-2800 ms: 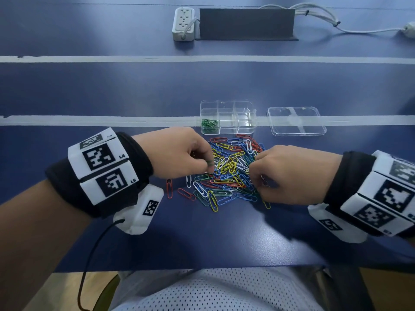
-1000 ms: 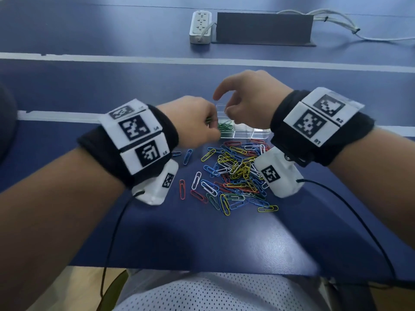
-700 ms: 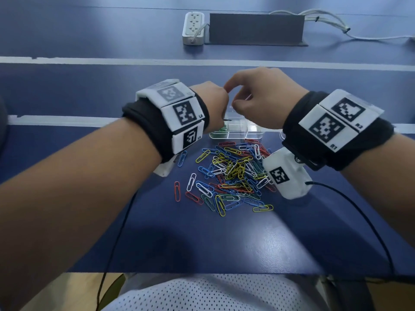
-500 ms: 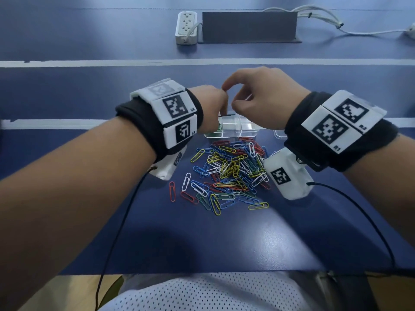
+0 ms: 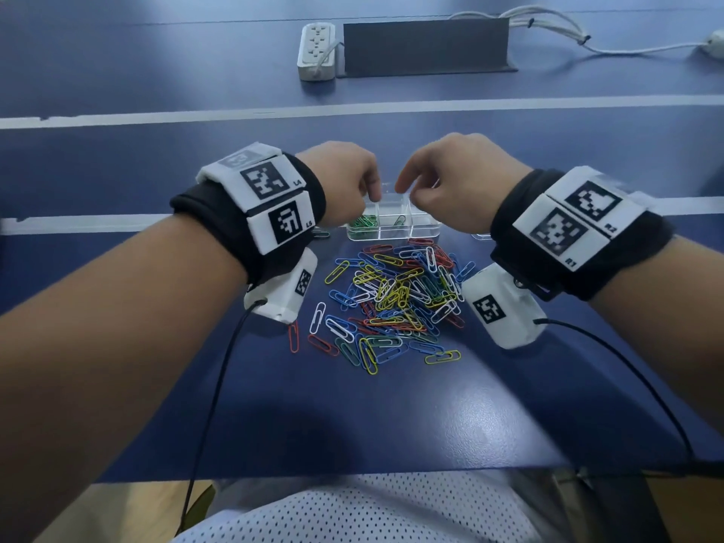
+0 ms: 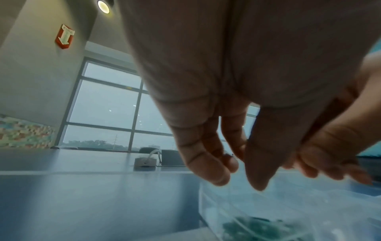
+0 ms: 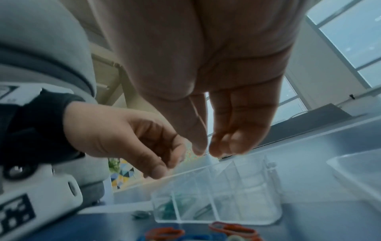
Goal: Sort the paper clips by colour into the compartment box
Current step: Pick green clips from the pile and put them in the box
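Clips of mixed colours lie heaped on the blue worktop just nearer me than the clear compartment box, whose left cell holds green clips. Above it my left hand and right hand hang with fingers loosely curled, fingertips nearly meeting; whether either pinches anything I cannot tell.

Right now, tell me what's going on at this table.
A person is sorting paper clips by colour. Both the left hand and the right hand hover over the clear compartment box, fingers pointing down; whether either holds a clip is unclear. Green clips fill its left compartment, one dark clip lies in the next, and a mixed pile waits on the blue table.
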{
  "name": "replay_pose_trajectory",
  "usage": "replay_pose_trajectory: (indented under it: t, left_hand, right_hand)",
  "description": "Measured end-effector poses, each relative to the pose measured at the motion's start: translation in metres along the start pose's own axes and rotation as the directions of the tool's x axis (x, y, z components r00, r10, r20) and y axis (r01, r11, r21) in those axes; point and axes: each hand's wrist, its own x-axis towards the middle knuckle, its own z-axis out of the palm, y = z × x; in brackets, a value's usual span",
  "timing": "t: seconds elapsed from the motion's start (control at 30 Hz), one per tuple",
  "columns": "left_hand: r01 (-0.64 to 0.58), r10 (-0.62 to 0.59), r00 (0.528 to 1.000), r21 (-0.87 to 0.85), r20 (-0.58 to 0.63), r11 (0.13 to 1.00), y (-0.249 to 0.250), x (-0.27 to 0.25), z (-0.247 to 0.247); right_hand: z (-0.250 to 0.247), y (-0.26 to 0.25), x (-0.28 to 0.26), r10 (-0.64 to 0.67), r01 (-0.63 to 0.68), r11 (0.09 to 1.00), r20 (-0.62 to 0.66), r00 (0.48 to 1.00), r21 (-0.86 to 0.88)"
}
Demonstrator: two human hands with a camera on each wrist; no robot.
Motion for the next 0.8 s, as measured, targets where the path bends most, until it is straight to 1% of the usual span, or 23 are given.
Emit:
replay_pose_trajectory:
  t: [0.1, 0.23, 0.33, 0.47, 0.53, 0.63, 0.7, 0.8]
  left_hand:
    - [0.045, -0.044, 0.999, 0.051, -0.022, 0.998, -0.013, -0.001, -0.002]
    - [0.107, -0.114, 0.993, 0.159, 0.035, 0.981, -0.028, -0.007, 0.001]
    - [0.114, -0.13, 0.989, 0.204, 0.069, 0.972, -0.03, -0.009, 0.007]
    - [0.111, -0.127, 0.99, 0.227, 0.06, 0.968, -0.028, -0.012, 0.006]
    - [0.113, -0.131, 0.989, 0.226, 0.066, 0.968, -0.03, -0.013, 0.005]
    - [0.127, -0.144, 0.987, 0.195, 0.077, 0.973, -0.032, -0.017, 0.004]
    - [0.12, -0.127, 0.99, 0.124, 0.054, 0.985, -0.03, -0.019, -0.001]
    - [0.073, -0.073, 0.997, -0.008, -0.011, 0.997, -0.023, -0.02, -0.007]
  right_hand:
    - [0.003, -0.002, 0.006, 0.001, 0.008, 0.994, 0.086, 0.996, -0.111]
    - [0.01, -0.009, 0.015, -0.014, 0.065, 0.966, 0.201, 0.98, -0.251]
    - [0.01, -0.018, 0.019, -0.033, 0.105, 0.927, 0.201, 0.979, -0.359]
    - [0.009, -0.03, 0.02, -0.07, 0.149, 0.868, 0.179, 0.981, -0.474]
    - [0.009, -0.034, 0.021, -0.093, 0.173, 0.84, 0.177, 0.98, -0.514]
    - [0.008, -0.033, 0.022, -0.105, 0.214, 0.828, 0.232, 0.967, -0.519]
    - [0.007, -0.028, 0.024, -0.112, 0.231, 0.843, 0.262, 0.959, -0.486]
    - [0.005, -0.024, 0.024, -0.151, 0.274, 0.852, 0.291, 0.945, -0.445]
